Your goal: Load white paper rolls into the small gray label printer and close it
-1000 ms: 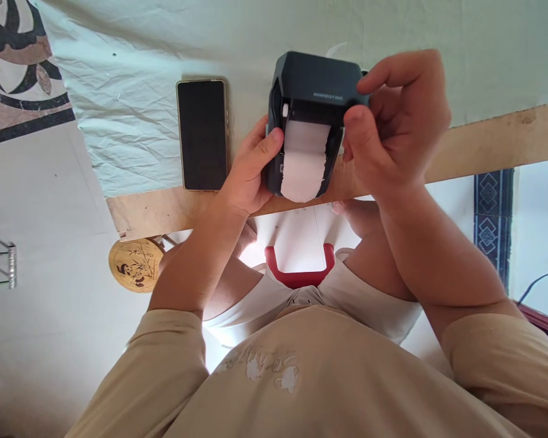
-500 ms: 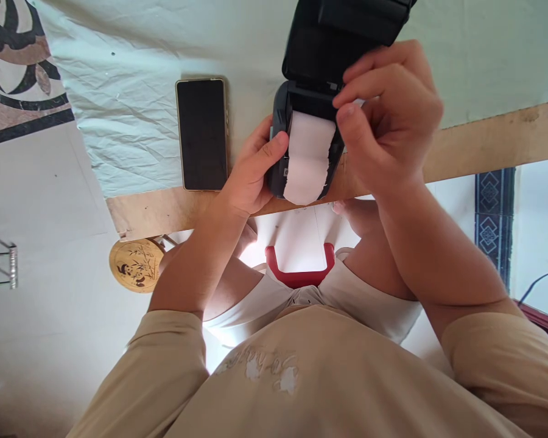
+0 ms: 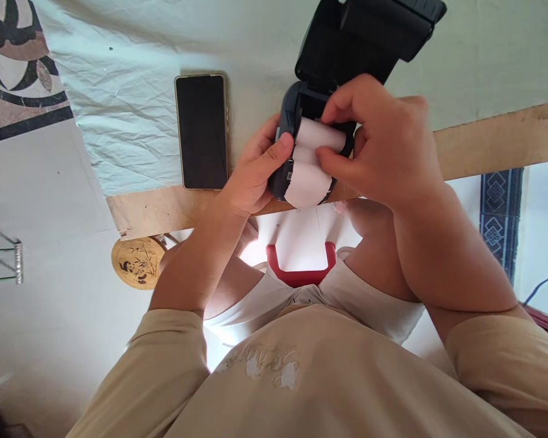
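From the head camera, a small dark printer (image 3: 292,121) sits at the near edge of the surface (image 3: 484,140), which is a wooden board partly covered by a pale, wrinkled cloth (image 3: 132,121). The printer's lid (image 3: 369,36) stands swung up and back, so the compartment below it is exposed.

The left hand (image 3: 256,170) is wrapped around the printer's left side, thumb pressed against the front of the body and fingers behind it, gripping the printer in place.

The right hand (image 3: 383,146) reaches in from the right with its fingers curled over the open compartment. Thumb and fingers are pinched on a white paper roll (image 3: 322,137) that lies crosswise in the compartment, and the hand is closed on it. A loose tail of paper (image 3: 305,185) hangs from the roll down over the printer's front, to just past the edge of the surface.

Just left of the printer, a phone (image 3: 201,131) lies flat on the cloth with its dark screen up, apart from the left hand.

Below the surface's edge are the person's beige shirt (image 3: 301,377), a red handle-like piece (image 3: 301,267) between the forearms, and a round wooden stool top (image 3: 139,263) with a painted picture, standing on the floor to the left.
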A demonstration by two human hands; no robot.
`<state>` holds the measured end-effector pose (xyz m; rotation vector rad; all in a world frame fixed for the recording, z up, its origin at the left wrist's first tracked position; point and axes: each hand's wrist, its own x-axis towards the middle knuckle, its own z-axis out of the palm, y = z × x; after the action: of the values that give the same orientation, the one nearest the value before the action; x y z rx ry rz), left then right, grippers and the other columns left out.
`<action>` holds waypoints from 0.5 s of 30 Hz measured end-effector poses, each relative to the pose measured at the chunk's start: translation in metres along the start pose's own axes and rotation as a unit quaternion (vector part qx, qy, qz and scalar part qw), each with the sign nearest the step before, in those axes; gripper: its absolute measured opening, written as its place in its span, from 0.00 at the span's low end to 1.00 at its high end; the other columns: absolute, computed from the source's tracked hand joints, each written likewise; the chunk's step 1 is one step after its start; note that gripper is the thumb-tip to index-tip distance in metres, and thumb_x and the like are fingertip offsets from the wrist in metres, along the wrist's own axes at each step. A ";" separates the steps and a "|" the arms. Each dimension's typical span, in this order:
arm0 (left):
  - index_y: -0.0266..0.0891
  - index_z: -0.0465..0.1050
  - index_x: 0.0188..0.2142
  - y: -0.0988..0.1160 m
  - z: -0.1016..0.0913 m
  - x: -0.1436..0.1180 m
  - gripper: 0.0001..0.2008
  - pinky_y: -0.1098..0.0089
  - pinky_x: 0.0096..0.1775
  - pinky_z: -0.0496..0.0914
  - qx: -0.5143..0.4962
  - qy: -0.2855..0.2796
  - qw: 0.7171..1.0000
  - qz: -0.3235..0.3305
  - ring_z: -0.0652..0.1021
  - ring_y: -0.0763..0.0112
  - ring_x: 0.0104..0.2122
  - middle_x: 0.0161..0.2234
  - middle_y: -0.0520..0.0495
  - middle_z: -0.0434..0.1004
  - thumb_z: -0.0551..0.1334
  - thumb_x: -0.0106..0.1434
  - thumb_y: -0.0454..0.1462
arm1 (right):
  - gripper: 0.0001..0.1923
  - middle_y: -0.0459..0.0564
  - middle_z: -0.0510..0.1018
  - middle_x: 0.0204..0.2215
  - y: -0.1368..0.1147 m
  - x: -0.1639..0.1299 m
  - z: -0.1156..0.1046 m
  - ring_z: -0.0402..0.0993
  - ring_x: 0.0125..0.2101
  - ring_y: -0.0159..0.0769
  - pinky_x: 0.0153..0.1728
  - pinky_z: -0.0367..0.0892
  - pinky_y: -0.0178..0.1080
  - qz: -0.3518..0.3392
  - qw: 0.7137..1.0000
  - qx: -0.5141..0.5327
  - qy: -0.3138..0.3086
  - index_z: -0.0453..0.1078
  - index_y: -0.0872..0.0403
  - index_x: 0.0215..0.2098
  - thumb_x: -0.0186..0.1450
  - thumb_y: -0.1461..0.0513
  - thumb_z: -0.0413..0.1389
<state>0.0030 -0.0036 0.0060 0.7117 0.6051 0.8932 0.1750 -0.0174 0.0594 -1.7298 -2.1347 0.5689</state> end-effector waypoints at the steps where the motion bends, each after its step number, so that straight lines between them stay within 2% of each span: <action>1: 0.42 0.73 0.41 0.000 0.000 0.000 0.09 0.75 0.29 0.68 0.005 0.006 1.000 0.004 0.75 0.75 0.29 0.32 0.50 0.75 0.57 0.65 0.38 | 0.13 0.43 0.74 0.34 0.000 -0.001 0.002 0.61 0.23 0.23 0.29 0.57 0.34 -0.005 0.999 0.042 0.014 0.64 0.50 0.39 0.55 0.63 0.56; 3: 0.40 0.73 0.40 -0.001 0.001 0.001 0.10 0.75 0.32 0.70 0.013 0.023 1.000 0.016 0.77 0.74 0.32 0.33 0.50 0.76 0.54 0.67 0.39 | 0.11 0.43 0.72 0.34 0.002 -0.001 0.005 0.61 0.23 0.22 0.24 0.52 0.31 -0.018 0.985 0.163 0.055 0.62 0.52 0.36 0.54 0.65 0.55; 5: 0.39 0.74 0.40 -0.002 0.001 0.001 0.13 0.74 0.36 0.72 0.016 0.039 0.999 0.025 0.79 0.73 0.35 0.33 0.51 0.76 0.53 0.68 0.41 | 0.10 0.44 0.69 0.33 0.004 0.002 0.007 0.62 0.24 0.21 0.20 0.46 0.30 -0.015 0.945 0.312 0.100 0.60 0.53 0.34 0.53 0.66 0.53; 9: 0.38 0.75 0.41 -0.002 0.000 0.002 0.16 0.69 0.41 0.75 0.008 0.048 0.999 0.019 0.80 0.68 0.39 0.38 0.47 0.78 0.52 0.68 0.44 | 0.15 0.43 0.59 0.23 0.020 0.017 0.005 0.54 0.16 0.22 0.13 0.38 0.30 0.084 0.799 0.572 0.167 0.57 0.52 0.34 0.46 0.64 0.46; 10: 0.38 0.75 0.41 -0.002 0.000 0.003 0.17 0.68 0.41 0.75 0.005 0.050 0.999 0.015 0.80 0.67 0.40 0.40 0.46 0.78 0.51 0.68 0.44 | 0.17 0.43 0.58 0.23 0.025 0.020 0.005 0.53 0.16 0.22 0.13 0.37 0.30 0.116 0.768 0.605 0.177 0.57 0.52 0.35 0.44 0.62 0.45; 11: 0.38 0.75 0.42 -0.002 0.000 0.003 0.17 0.68 0.42 0.75 0.003 0.053 0.998 0.014 0.80 0.66 0.40 0.39 0.46 0.78 0.51 0.68 0.44 | 0.19 0.44 0.59 0.25 0.031 0.022 0.005 0.54 0.16 0.22 0.13 0.37 0.30 0.143 0.752 0.615 0.190 0.57 0.53 0.36 0.44 0.61 0.44; 13: 0.38 0.76 0.41 -0.002 0.001 0.003 0.17 0.69 0.41 0.75 0.000 0.062 0.998 0.019 0.80 0.67 0.39 0.36 0.46 0.78 0.52 0.67 0.43 | 0.18 0.45 0.62 0.28 0.042 0.023 0.007 0.54 0.17 0.21 0.14 0.37 0.30 0.178 0.756 0.588 0.225 0.57 0.53 0.38 0.47 0.61 0.45; 15: 0.38 0.76 0.39 -0.003 0.001 0.004 0.16 0.71 0.41 0.75 0.003 0.071 0.997 0.024 0.80 0.67 0.39 0.32 0.48 0.77 0.53 0.67 0.43 | 0.13 0.44 0.62 0.28 0.052 0.020 0.010 0.51 0.17 0.20 0.16 0.36 0.30 0.181 0.788 0.521 0.274 0.55 0.52 0.37 0.52 0.62 0.47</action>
<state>0.0072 -0.0020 0.0041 0.6741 0.7195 0.9932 0.2092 0.0110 0.0246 -1.3409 -0.7609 0.9487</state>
